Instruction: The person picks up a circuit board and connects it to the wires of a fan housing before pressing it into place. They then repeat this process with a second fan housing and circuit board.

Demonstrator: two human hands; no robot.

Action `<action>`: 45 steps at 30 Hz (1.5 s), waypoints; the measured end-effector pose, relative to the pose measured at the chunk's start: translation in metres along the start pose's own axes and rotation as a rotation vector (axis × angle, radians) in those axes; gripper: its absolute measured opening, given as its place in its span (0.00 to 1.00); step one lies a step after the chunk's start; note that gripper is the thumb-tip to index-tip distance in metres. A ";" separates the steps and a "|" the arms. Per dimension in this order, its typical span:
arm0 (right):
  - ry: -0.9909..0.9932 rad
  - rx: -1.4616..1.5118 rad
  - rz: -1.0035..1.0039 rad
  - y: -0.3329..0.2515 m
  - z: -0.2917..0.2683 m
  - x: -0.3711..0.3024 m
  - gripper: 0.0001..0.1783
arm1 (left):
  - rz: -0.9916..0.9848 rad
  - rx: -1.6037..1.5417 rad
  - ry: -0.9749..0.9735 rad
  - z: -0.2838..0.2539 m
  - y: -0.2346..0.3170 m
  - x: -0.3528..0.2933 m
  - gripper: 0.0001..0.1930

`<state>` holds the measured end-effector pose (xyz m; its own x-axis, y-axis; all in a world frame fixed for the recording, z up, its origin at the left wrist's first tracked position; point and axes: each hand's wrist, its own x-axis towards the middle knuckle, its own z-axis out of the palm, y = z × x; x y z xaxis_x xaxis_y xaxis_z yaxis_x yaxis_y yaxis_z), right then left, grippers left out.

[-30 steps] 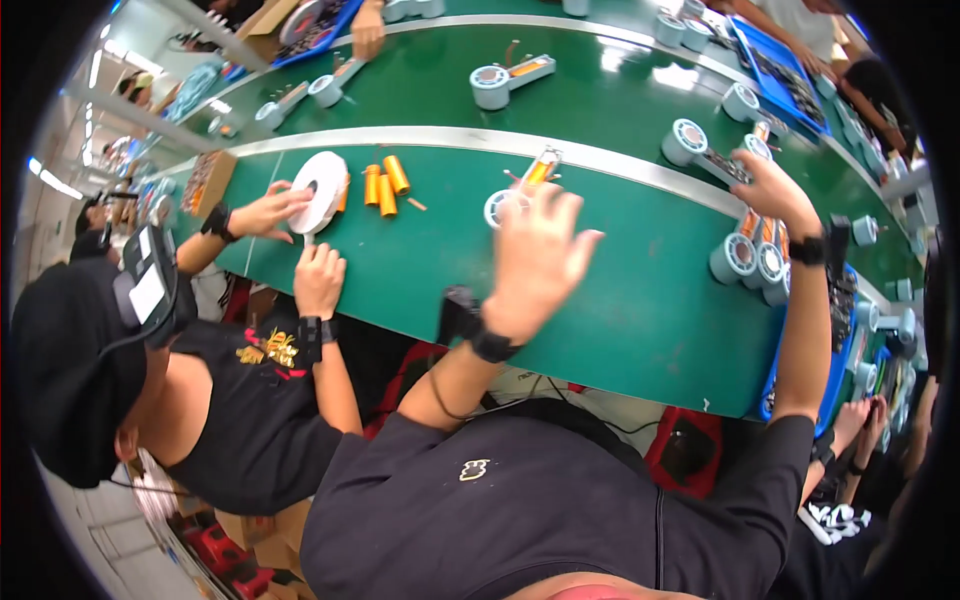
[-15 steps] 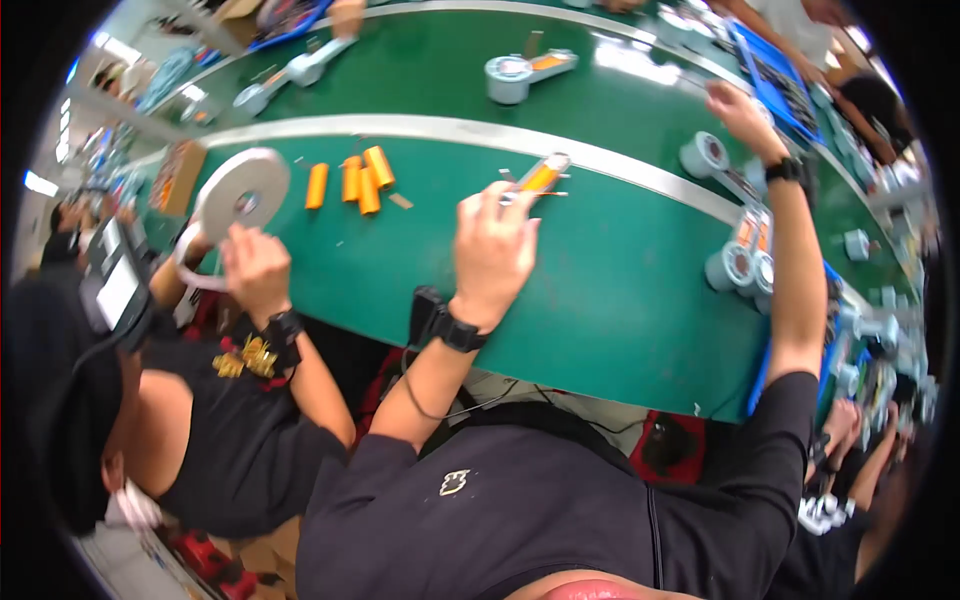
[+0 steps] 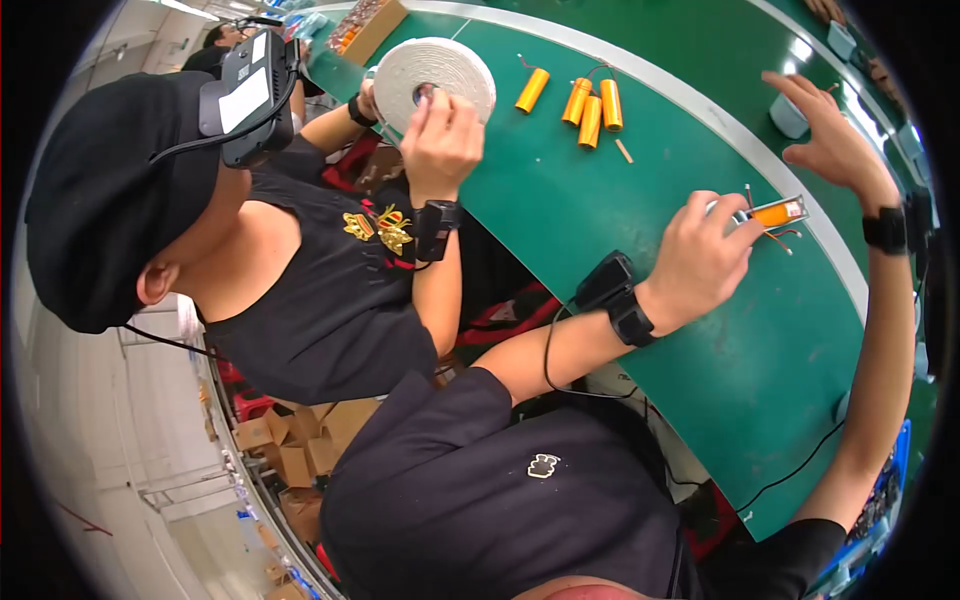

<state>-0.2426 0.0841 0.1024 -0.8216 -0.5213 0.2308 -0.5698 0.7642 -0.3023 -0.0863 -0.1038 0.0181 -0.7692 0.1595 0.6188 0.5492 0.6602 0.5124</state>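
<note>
My left hand [image 3: 700, 255] is closed around the near end of a small handheld device's housing, low over the green table. In its open handle lies an orange cylindrical battery [image 3: 775, 214], and thin wires with bare ends stick out at both sides. My fingers hide the rest of the device. Farther right, my right hand [image 3: 835, 135] is raised over the pale strip along the table, fingers stretched apart and holding nothing. Several loose orange batteries [image 3: 591, 122] with thin leads lie to the left of the device.
At my left a co-worker holds a large white roll of tape [image 3: 455, 75] over the green table [image 3: 590, 215]. A cardboard box [image 3: 372, 30] stands behind it. A small tan strip [image 3: 625, 151] lies by the batteries. A light-blue device [image 3: 788, 117] sits beyond the pale divider strip [image 3: 690, 95].
The view has swung left, so the table's things appear shifted and turned. My right hand's fingers have spread from a curled shape. My left hand keeps hold of the device.
</note>
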 end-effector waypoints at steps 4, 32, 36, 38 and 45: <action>-0.441 -0.239 0.089 0.020 0.035 0.025 0.42 | 0.012 0.006 -0.003 0.002 -0.001 0.001 0.17; 0.042 -0.020 0.112 -0.033 0.012 -0.101 0.42 | -0.040 -0.051 0.038 0.008 -0.011 -0.004 0.18; 0.008 0.028 0.141 -0.054 0.014 -0.129 0.46 | -0.053 -0.058 0.037 0.007 -0.017 -0.007 0.17; -0.034 0.149 0.211 -0.064 0.022 -0.137 0.49 | -0.036 -0.065 0.060 0.010 -0.021 -0.005 0.17; -0.045 0.241 0.106 -0.118 0.042 -0.156 0.55 | -0.039 -0.018 0.110 0.022 -0.023 -0.012 0.16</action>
<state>-0.0478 0.0593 0.0637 -0.8740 -0.4635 0.1459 -0.4636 0.7057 -0.5358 -0.0966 -0.1045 -0.0139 -0.7501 0.0524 0.6592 0.5263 0.6509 0.5472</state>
